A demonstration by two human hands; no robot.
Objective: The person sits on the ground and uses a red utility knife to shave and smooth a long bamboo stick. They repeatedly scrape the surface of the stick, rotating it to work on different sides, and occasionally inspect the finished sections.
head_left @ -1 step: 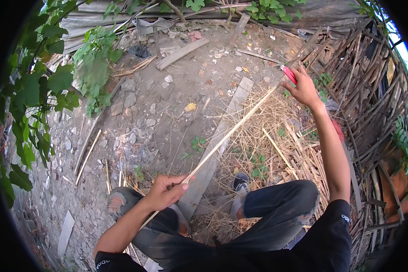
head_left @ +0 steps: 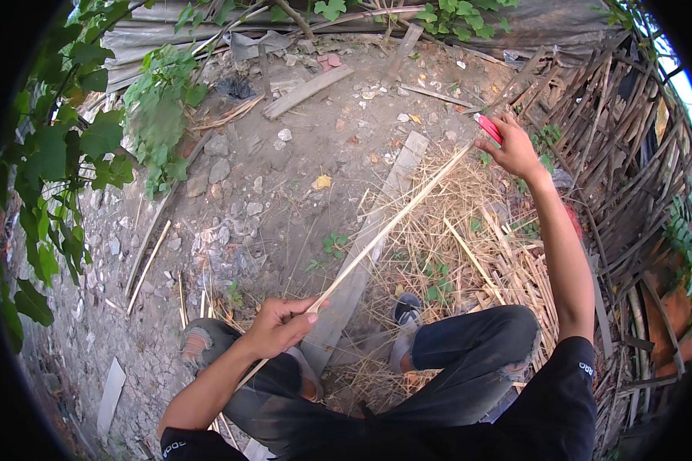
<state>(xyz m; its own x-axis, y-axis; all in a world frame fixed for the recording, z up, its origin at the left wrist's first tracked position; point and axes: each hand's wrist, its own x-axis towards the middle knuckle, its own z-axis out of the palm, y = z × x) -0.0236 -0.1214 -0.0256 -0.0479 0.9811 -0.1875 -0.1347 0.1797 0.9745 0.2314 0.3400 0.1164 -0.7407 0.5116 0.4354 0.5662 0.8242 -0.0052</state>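
A long, thin pale strip, looking like split bamboo, slants from my lap up to the far right. My left hand is closed around its near part, above my bent knee; its tail runs back under my forearm. Out at the far end, my right hand grips a red-handled knife, the thumb lying close to the strip's tip. Most of the blade is hard to make out. Thin curled fibres stand off along the middle of the strip.
A grey plank lies under the strip, beside a heap of straw-like shavings. More pale strips lie by my right knee. Stacked sticks line the right side; leafy vines hang at left. Stones dot the dirt.
Both hands keep almost the same place and grip. A small pale sliver beyond the strip has shifted nearer to me, beside the plank.
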